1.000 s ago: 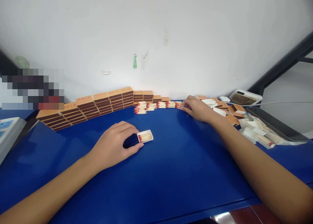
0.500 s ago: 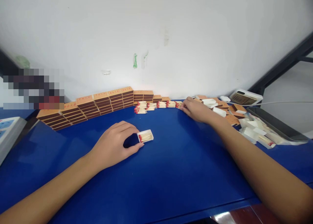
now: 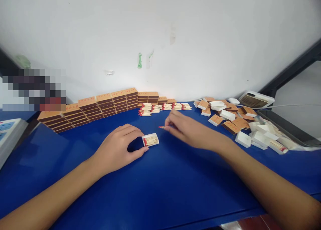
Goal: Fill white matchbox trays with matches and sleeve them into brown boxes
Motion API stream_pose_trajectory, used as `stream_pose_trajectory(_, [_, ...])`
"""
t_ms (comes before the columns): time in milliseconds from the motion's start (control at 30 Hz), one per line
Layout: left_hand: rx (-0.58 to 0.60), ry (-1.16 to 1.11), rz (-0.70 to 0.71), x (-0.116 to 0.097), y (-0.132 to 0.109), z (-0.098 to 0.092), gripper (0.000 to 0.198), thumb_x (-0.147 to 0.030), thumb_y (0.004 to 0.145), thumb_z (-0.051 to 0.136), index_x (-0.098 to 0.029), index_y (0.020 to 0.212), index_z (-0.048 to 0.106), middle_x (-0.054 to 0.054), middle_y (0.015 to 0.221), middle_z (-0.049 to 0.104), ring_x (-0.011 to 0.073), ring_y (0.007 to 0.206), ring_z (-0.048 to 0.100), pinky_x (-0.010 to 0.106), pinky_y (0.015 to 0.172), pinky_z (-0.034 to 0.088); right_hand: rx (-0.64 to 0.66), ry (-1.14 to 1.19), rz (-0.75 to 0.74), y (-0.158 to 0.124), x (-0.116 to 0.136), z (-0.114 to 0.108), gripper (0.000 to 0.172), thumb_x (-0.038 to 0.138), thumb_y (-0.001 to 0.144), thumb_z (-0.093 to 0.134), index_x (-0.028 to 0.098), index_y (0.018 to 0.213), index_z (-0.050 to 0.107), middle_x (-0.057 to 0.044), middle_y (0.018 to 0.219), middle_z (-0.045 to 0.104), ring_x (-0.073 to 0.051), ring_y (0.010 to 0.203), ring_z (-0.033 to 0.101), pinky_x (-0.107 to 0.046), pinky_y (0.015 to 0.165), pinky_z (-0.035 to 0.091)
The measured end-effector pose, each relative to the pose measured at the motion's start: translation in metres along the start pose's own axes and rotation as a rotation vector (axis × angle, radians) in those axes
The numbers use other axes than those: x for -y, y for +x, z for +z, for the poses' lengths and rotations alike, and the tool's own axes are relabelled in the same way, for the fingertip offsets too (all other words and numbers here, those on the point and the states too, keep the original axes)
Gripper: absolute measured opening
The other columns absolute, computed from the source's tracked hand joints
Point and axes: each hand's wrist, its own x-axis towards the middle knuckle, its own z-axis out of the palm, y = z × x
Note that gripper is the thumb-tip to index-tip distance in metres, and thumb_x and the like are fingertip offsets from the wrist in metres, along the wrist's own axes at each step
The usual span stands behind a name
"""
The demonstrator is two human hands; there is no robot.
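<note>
My left hand (image 3: 121,144) grips a small white matchbox tray (image 3: 156,136) by its left end, thumb in front and fingers behind. Red-headed matches (image 3: 150,141) lie inside the tray, heads to the left. Above and to the right of it, my right hand (image 3: 182,126) pinches matches (image 3: 162,127) whose red heads stick out past the fingertips; how many is hidden. Behind both hands, several bunches of loose matches (image 3: 167,106) lie in a row on the blue table (image 3: 155,180).
Stacked orange matchboxes (image 3: 105,106) line the wall at the left. At the right lies a heap of sleeves (image 3: 215,120) and white trays (image 3: 242,139), one holding matches. A phone (image 3: 291,126), another phone in a case (image 3: 256,100) and a white cable (image 3: 296,105) are beside the heap.
My right hand has come from the row of matches toward the tray, left and nearer, with matches now showing in its pinch. My left hand stays on the tray.
</note>
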Motion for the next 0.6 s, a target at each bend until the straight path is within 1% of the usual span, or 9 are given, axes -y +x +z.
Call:
stream_pose_trajectory(67, [-0.005,-0.005,0.009,-0.001,0.0,0.0,0.023,-0.036,0.097,0.073,-0.021,0.114,0.072,0.007,0.112,0.076,0.0257,0.104,0.07,0.043,0.093,0.057,0.01,-0.072,-0.071,0.001,0.021,0.012,0.019,0.033,0.112,0.045,0.02,0.107,0.058,-0.009,0.113,0.059,-0.019,0.084,0.062,-0.034,0.077,0.05])
stream_pose_trajectory(133, [-0.019,-0.007,0.024,-0.003,0.0,0.0,0.023,-0.035,0.096,0.074,-0.021,0.113,0.072,0.007,0.111,0.076,0.026,0.104,0.07,0.043,0.092,0.057,0.011,-0.202,-0.136,0.002,0.032,0.023,0.021,0.031,0.112,0.044,0.018,0.107,0.059,-0.01,0.113,0.059,-0.018,0.081,0.062,-0.033,0.07,0.049])
stream_pose_trajectory(200, [-0.035,-0.006,0.039,-0.003,0.0,0.001,0.023,-0.035,0.096,0.074,-0.02,0.113,0.071,0.008,0.111,0.076,0.0262,0.103,0.07,0.042,0.091,0.057,0.012,-0.334,-0.18,0.004,0.036,0.031,0.023,0.029,0.113,0.042,0.016,0.107,0.06,-0.011,0.113,0.059,-0.018,0.079,0.061,-0.033,0.065,0.047])
stream_pose_trajectory(267, [-0.04,-0.002,0.049,-0.004,0.001,0.001,0.023,-0.034,0.096,0.074,-0.019,0.112,0.071,0.008,0.11,0.076,0.0261,0.102,0.07,0.042,0.09,0.057,0.025,-0.443,-0.194,0.005,0.036,0.035,0.024,0.027,0.113,0.041,0.015,0.107,0.061,-0.012,0.113,0.059,-0.019,0.08,0.061,-0.032,0.061,0.045])
stream_pose_trajectory(367, [-0.043,0.002,0.056,-0.004,0.001,0.002,0.024,-0.034,0.096,0.075,-0.018,0.112,0.07,0.008,0.11,0.076,0.0258,0.101,0.07,0.042,0.09,0.057,0.074,-0.567,-0.214,0.006,0.037,0.037,0.022,0.02,0.112,0.041,0.013,0.108,0.061,-0.014,0.11,0.06,-0.024,0.092,0.064,-0.032,0.061,0.044])
stream_pose_trajectory(433, [-0.042,-0.001,0.056,-0.004,0.0,0.002,0.024,-0.034,0.095,0.075,-0.018,0.112,0.07,0.008,0.111,0.076,0.0257,0.102,0.07,0.043,0.09,0.057,0.095,-0.6,-0.24,0.007,0.039,0.037,0.019,0.016,0.111,0.042,0.013,0.108,0.061,-0.014,0.11,0.06,-0.026,0.101,0.064,-0.033,0.063,0.045])
stream_pose_trajectory(467, [-0.039,-0.003,0.055,-0.004,0.0,0.002,0.025,-0.034,0.095,0.075,-0.018,0.113,0.07,0.008,0.111,0.076,0.0258,0.102,0.07,0.043,0.091,0.057,0.093,-0.598,-0.248,0.007,0.04,0.038,0.018,0.015,0.11,0.043,0.014,0.108,0.061,-0.014,0.11,0.06,-0.026,0.101,0.064,-0.033,0.063,0.045])
stream_pose_trajectory(600, [-0.034,-0.004,0.051,-0.003,-0.001,0.003,0.024,-0.035,0.096,0.075,-0.019,0.114,0.07,0.008,0.112,0.076,0.026,0.104,0.07,0.042,0.092,0.056,0.033,-0.528,-0.233,0.007,0.042,0.041,0.016,0.021,0.111,0.046,0.014,0.107,0.061,-0.011,0.108,0.06,-0.02,0.086,0.061,-0.031,0.059,0.041])
